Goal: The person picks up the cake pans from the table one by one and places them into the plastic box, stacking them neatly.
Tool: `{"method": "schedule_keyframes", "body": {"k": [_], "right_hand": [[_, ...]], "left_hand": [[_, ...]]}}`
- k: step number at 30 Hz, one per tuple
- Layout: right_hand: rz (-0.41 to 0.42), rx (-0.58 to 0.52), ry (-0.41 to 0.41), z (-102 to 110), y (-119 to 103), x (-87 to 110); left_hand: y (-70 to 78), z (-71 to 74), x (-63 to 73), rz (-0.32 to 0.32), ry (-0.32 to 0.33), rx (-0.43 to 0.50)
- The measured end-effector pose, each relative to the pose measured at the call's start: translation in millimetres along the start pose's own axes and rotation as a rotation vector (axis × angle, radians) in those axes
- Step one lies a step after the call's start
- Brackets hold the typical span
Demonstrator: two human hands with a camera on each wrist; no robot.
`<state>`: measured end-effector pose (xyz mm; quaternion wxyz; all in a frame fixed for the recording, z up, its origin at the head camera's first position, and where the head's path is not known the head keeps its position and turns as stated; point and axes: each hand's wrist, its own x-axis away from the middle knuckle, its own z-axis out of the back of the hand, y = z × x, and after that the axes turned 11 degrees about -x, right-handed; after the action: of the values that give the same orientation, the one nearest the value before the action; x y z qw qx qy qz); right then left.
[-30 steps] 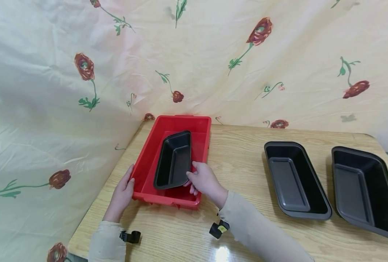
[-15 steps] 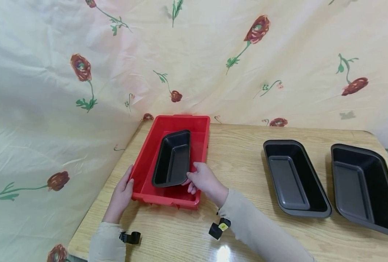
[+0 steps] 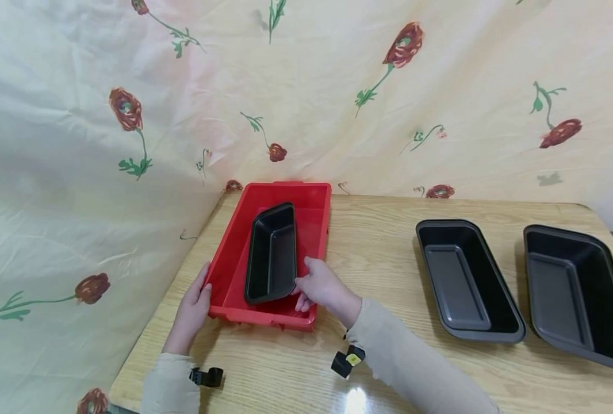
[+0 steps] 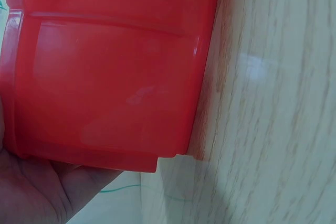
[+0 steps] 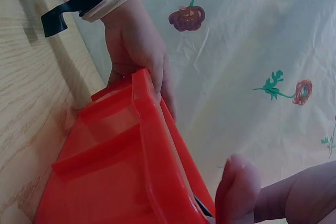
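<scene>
A black loaf pan (image 3: 271, 253) lies inside a red plastic bin (image 3: 309, 227), set slightly askew. My right hand (image 3: 324, 290) reaches over the bin's near right side and pinches the pan's near right corner between thumb and fingers; part of the fingers is hidden below the rim. At the bin's near left corner, my left hand (image 3: 192, 310) grips the edge, thumb on the near side. In the left wrist view, the palm (image 4: 37, 192) is against the bin's corner (image 4: 105, 87). The right wrist view shows the bin's outer wall (image 5: 110, 161) and a blurred right thumb (image 5: 239, 184).
Two larger black loaf pans stand side by side to the right, one nearer the middle (image 3: 459, 282) and one by the right edge (image 3: 560, 299). All rest on a wooden table (image 3: 374, 247). A flower-patterned cloth (image 3: 327, 103) hangs behind and to the left.
The loaf pan has turned a little inside the bin, its far end shifting left and its near end slightly right. My left hand has kept its hold on the bin.
</scene>
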<state>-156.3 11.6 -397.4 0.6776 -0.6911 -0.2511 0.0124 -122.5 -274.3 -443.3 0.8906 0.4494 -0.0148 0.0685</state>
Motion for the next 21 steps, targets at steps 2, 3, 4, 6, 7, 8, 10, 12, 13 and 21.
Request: {"method": "schedule_keyframes", "body": {"k": [2,3,4,6,7,8,10,12,13,21], "right_hand": [[0.001,0.007,-0.006,0.1,-0.3,0.8],[-0.001,0.009,-0.006,0.2,-0.7,1.5],[-0.003,0.010,-0.006,0.2,-1.1,2.1],[-0.010,0.011,-0.005,0.3,-2.0,3.7],[-0.012,0.014,-0.002,0.6,-2.4,4.7],[-0.011,0.018,0.002,0.8,-2.8,5.8],[-0.003,0.037,0.008,1.6,-3.3,8.3],[0.022,0.072,0.012,3.0,-2.8,10.8],[0.040,0.091,0.011,3.9,-2.3,12.2],[0.179,0.166,-0.008,10.2,4.8,23.8]], "left_hand": [[-0.1,-0.2,0.3,0.003,-0.001,0.001],[-0.4,-0.2,0.3,0.007,-0.002,0.000],[-0.6,-0.2,0.2,0.004,-0.001,-0.001],[-0.6,0.0,0.2,0.000,0.000,-0.005],[-0.4,0.1,0.3,0.001,0.000,-0.006],[0.0,0.1,0.5,0.004,0.000,-0.009],[0.6,0.0,0.7,0.004,0.003,-0.012],[1.0,0.0,0.9,0.009,0.002,-0.017],[1.2,-0.1,0.9,0.010,0.002,-0.020],[0.6,-0.3,0.5,0.014,0.000,-0.027]]}}
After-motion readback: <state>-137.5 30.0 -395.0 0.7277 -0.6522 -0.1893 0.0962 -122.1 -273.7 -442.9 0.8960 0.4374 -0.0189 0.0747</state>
